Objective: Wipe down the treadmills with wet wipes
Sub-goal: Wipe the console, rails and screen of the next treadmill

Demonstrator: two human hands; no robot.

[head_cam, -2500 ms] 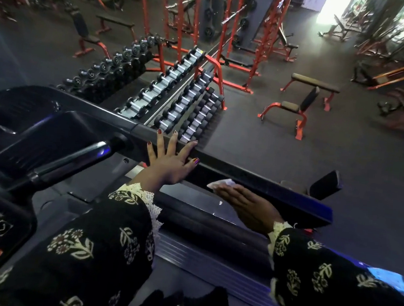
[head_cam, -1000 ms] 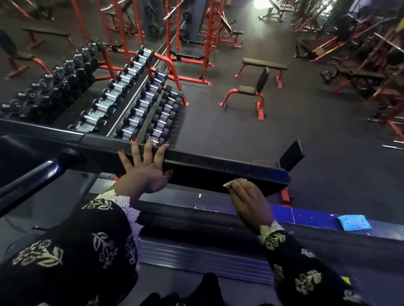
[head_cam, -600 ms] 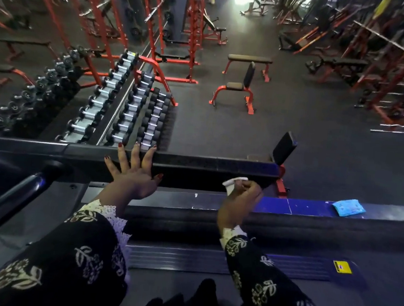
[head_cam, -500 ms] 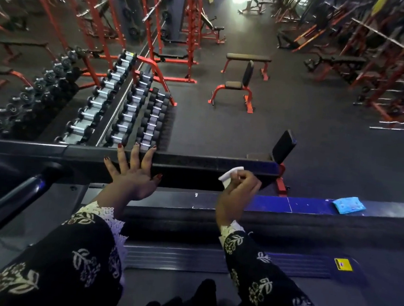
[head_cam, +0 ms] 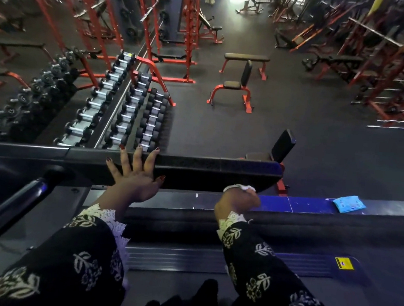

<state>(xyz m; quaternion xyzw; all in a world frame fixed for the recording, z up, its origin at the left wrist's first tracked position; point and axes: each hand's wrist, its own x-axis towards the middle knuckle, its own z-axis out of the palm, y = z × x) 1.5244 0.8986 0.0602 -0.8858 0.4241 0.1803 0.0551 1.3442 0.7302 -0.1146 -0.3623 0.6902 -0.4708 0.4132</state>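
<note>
I stand on a treadmill and look over its black side handrail (head_cam: 206,171). My left hand (head_cam: 136,175) rests flat on the rail with straight, spread fingers. My right hand (head_cam: 237,201) is curled round a white wet wipe (head_cam: 240,187) and presses it against the rail's lower edge near its right end. A blue wipe packet (head_cam: 349,204) lies on the treadmill's blue side strip (head_cam: 296,205), to the right of my right hand.
A black front handle bar (head_cam: 13,207) slants across the lower left. Beyond the rail stand a dumbbell rack (head_cam: 126,107), red squat racks (head_cam: 182,29), a red bench (head_cam: 233,87) and a black seat pad (head_cam: 282,145). A yellow sticker (head_cam: 344,263) marks the deck edge.
My right hand has slid with the wipe along the rail toward its right end and then dropped to the rail's lower edge. The left hand has stayed flat on the rail.
</note>
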